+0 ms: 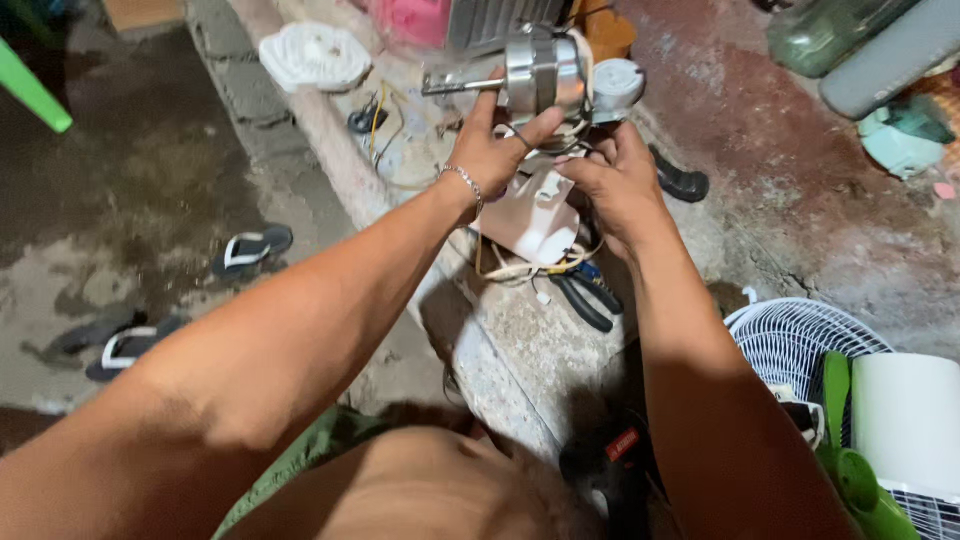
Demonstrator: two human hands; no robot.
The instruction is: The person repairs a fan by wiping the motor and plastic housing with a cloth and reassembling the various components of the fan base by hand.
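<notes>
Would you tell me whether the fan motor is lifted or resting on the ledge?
Lifted: the left hand grips the fan motor above the concrete ledge, shaft sideways.

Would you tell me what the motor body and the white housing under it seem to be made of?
The motor body looks like bare metal: silvery and reflective. The white housing looks like moulded plastic: matte, smooth and evenly white, though that is only likely.

From my remote seat I saw a wet, dark concrete floor point(130, 200) on the left, where sandals point(250, 250) lay scattered beside a raised concrete ledge point(520, 340) that ran diagonally through the view. To the right the ground point(800, 190) was reddish and stained, with a white fan grille point(800, 340) low in the corner.
</notes>
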